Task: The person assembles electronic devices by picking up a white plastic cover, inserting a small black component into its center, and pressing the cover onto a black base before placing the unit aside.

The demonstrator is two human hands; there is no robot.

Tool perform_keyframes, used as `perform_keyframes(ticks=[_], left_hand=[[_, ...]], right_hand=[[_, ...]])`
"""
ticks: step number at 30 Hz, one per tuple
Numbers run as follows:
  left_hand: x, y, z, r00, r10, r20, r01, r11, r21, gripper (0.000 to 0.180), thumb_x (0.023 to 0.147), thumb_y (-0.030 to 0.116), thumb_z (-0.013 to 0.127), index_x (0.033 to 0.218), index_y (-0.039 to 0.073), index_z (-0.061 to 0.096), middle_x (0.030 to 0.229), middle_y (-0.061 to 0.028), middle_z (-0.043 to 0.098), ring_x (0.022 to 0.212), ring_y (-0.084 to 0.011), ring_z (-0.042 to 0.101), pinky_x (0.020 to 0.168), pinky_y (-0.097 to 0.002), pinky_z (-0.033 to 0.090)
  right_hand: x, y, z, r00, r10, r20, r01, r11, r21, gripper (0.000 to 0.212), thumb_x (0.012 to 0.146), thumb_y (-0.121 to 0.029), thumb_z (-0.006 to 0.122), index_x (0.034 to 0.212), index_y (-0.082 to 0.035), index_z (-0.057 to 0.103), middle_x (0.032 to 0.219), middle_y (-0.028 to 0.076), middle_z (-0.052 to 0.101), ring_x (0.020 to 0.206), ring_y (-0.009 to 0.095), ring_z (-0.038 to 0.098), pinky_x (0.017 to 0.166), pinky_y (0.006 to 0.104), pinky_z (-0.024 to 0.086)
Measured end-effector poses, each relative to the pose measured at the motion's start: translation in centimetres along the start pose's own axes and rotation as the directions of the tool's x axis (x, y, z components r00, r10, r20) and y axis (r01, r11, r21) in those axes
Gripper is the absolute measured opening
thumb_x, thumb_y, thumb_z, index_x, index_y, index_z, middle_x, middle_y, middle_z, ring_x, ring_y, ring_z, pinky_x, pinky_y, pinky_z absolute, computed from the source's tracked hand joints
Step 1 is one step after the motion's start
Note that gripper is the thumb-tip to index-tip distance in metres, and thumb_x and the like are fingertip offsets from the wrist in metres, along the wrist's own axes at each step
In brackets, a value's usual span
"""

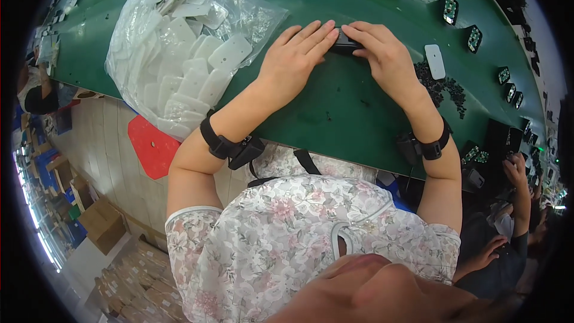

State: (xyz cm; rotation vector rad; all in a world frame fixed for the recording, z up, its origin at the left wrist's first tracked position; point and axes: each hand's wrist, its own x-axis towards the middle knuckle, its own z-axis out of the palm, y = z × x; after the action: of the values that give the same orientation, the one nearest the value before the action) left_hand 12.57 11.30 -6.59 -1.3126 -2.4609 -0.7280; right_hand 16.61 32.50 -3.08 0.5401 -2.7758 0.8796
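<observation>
Near the middle of the green table, a small black plastic case (345,42) lies between my two hands. My left hand (293,60) reaches over its left end, with straight fingers pressed against it and the thumb tucked below. From the other side my right hand (385,54) grips the case, index finger at the far edge and thumb at the near edge. The fingers cover much of the case, so its inside cannot be made out. To the right of my right hand lies a white rounded plate (435,61), beside a scatter of tiny black parts (448,90).
A clear plastic bag (128,42) full of white plates lies on the left of the table (323,125). Black cases with circuit boards (449,9) line the right side. A red stool (152,146) stands below the table edge. Another person's hand (515,170) shows at right.
</observation>
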Motion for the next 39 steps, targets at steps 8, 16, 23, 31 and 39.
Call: perform_keyframes(ticks=[8, 16, 23, 31, 39], left_hand=[[2.5, 0.1, 0.5, 0.958, -0.279, -0.059, 0.248, 0.918, -0.309, 0.037, 0.079, 0.018, 0.068, 0.110, 0.000, 0.062, 0.096, -0.0100, 0.068, 0.091, -0.0238, 0.063, 0.080, -0.0323, 0.047], [1.5, 1.8, -1.0, 0.811, -0.471, 0.347, 0.545, 0.394, -0.740, 0.034, 0.088, 0.024, 0.062, 0.110, -0.002, 0.063, 0.085, -0.0116, 0.069, 0.078, -0.0158, 0.064, 0.071, -0.0276, 0.048], [0.9, 3.0, -0.7, 0.825, -0.471, 0.313, 0.500, 0.350, -0.792, 0.033, 0.089, 0.020, 0.062, 0.109, -0.005, 0.062, 0.088, -0.0132, 0.069, 0.077, -0.0158, 0.065, 0.073, -0.0276, 0.049], [0.7, 4.1, -3.0, 0.877, -0.460, 0.142, 0.372, 0.461, -0.805, 0.029, 0.087, 0.017, 0.064, 0.110, -0.001, 0.061, 0.096, -0.0126, 0.068, 0.084, -0.0180, 0.065, 0.074, -0.0292, 0.049], [-5.3, -2.5, -9.5, 0.968, -0.237, 0.084, 0.203, 0.933, 0.299, 0.039, 0.076, -0.006, 0.046, 0.109, 0.005, 0.062, 0.121, -0.0070, 0.060, 0.119, -0.0293, 0.049, 0.097, -0.0420, 0.038]], right_hand=[[1.6, 2.0, -1.9, 0.945, 0.281, 0.169, -0.322, 0.702, 0.635, 0.045, 0.084, -0.008, 0.066, 0.127, -0.006, 0.054, 0.112, 0.009, 0.062, 0.100, 0.016, 0.058, 0.089, 0.0286, 0.046], [0.2, -0.2, -2.9, 0.969, 0.218, 0.112, -0.245, 0.830, 0.501, 0.040, 0.084, -0.010, 0.067, 0.122, -0.003, 0.057, 0.114, 0.004, 0.058, 0.102, 0.013, 0.056, 0.089, 0.0266, 0.044], [-0.4, -1.2, -2.6, 0.986, 0.168, -0.009, -0.150, 0.902, 0.404, 0.037, 0.084, -0.010, 0.067, 0.119, -0.002, 0.058, 0.115, 0.005, 0.057, 0.103, 0.014, 0.055, 0.093, 0.0274, 0.041], [-0.6, -2.1, -2.7, 0.908, 0.396, -0.136, -0.128, 0.572, 0.810, 0.037, 0.087, -0.003, 0.062, 0.123, 0.000, 0.054, 0.109, 0.008, 0.059, 0.102, 0.014, 0.056, 0.091, 0.0270, 0.043], [0.5, 10.4, -9.0, 0.886, 0.406, -0.222, -0.282, 0.854, 0.438, 0.028, 0.089, -0.012, 0.060, 0.115, -0.002, 0.060, 0.105, 0.004, 0.062, 0.098, 0.012, 0.057, 0.087, 0.0247, 0.044]])
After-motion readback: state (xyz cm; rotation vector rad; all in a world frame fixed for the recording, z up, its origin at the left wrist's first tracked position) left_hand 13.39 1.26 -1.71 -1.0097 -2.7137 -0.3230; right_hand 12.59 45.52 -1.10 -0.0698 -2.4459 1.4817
